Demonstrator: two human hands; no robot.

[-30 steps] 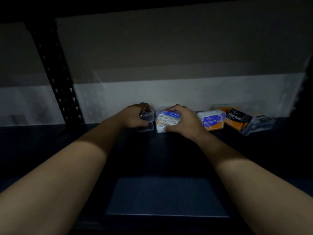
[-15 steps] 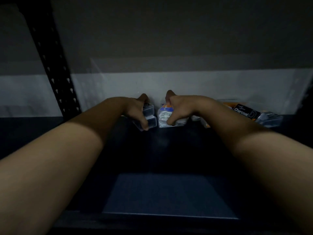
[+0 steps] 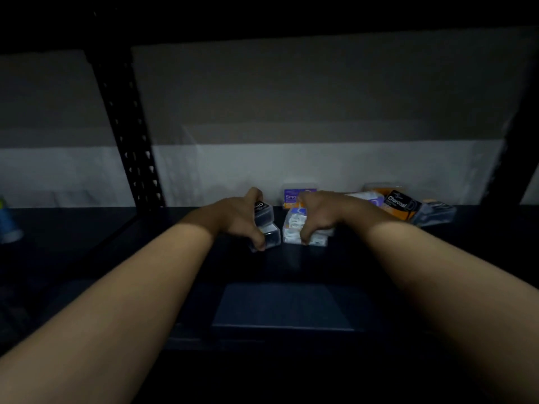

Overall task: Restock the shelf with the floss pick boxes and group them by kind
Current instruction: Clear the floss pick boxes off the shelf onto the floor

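On the dark shelf [image 3: 291, 269], near its far edge, the left hand [image 3: 239, 218] grips a clear plastic box of dark floss picks [image 3: 267, 225] and the right hand [image 3: 319, 214] grips a clear box of white floss picks [image 3: 293, 228], both rectangular boxes with the long axis running near to far.

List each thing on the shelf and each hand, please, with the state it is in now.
left hand: grips the dark box.
dark box: on the shelf, held.
right hand: grips the white-picks box.
white-picks box: on the shelf, held.
Smooth box: upright at the back, free.
Charcoal box: tilted, free.
clear box: at the far right, free.
shelf: dark, bears all boxes.
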